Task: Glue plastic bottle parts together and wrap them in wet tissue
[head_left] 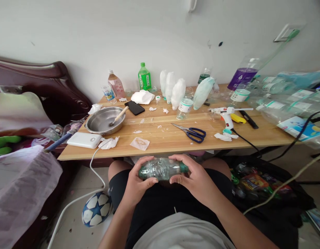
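A clear plastic bottle (pixel 161 168) lies sideways between my hands, above my lap and just in front of the table edge. My left hand (pixel 140 180) is wrapped round its left end. Around its right end, by the green cap, my right hand (pixel 188 173) is closed. On the table beyond them lie scissors (pixel 192 133) with dark blue handles and a scrap of thin paper (pixel 140 143). Farther back stand several white-covered bottles (pixel 178 93) and a cut bottle piece (pixel 185 109) with a label.
On the wooden table (pixel 160 141), a steel bowl (pixel 97 121) with a brush and a white power bank (pixel 84 140) sit left. A glue gun (pixel 227 117) with a cord lies right, near several clear bottles (pixel 276 103). A ball (pixel 97 209) rests on the floor.
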Demonstrator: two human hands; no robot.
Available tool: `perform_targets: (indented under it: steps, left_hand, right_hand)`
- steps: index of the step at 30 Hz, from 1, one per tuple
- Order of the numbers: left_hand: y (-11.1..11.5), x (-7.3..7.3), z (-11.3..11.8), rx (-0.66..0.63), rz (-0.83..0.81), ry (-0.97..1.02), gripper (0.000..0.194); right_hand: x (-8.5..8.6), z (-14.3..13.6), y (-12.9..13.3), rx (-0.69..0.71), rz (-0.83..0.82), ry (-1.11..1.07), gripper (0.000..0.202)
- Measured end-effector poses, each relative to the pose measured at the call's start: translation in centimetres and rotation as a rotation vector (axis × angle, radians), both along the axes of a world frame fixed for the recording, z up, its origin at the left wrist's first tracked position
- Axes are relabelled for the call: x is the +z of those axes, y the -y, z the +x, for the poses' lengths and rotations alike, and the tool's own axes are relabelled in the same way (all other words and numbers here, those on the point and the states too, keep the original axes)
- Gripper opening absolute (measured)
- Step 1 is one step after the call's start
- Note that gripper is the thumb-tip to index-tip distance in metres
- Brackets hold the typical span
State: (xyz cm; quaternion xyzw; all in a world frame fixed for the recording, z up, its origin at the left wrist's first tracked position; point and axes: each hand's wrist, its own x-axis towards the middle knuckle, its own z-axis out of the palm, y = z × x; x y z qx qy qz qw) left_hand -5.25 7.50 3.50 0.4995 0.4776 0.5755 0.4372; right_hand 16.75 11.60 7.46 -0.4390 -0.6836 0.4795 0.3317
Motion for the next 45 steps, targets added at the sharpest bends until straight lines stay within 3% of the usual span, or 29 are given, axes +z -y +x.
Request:
perform_targets:
  steps: [9, 17, 37, 45]
  left_hand:
    - [0.5, 0.6, 1.0, 0.07, 0.019, -0.062, 0.045]
    - [0.4, 0.5, 0.2, -0.035, 0.057, -0.117, 0.044]
    - [0.3, 0.0, 0.3, -0.045, 0.233, -0.25, 0.053]
    - [0.3, 0.4, 0.1, -0.067, 0.281, -0.33, 0.057]
  right_hand:
    - [-0.2, -0.2, 0.9, -0.139, 0.05, -0.068, 0.044]
    - [-0.3, 0.3, 0.4, -0.045, 0.083, 0.015, 0.042]
    - [-0.8, 1.1, 0.4, 0.016, 0.218, 0.081, 0.041]
    - [-0.6, 1.3, 0.3, 0.065, 0.347, 0.114, 0.041]
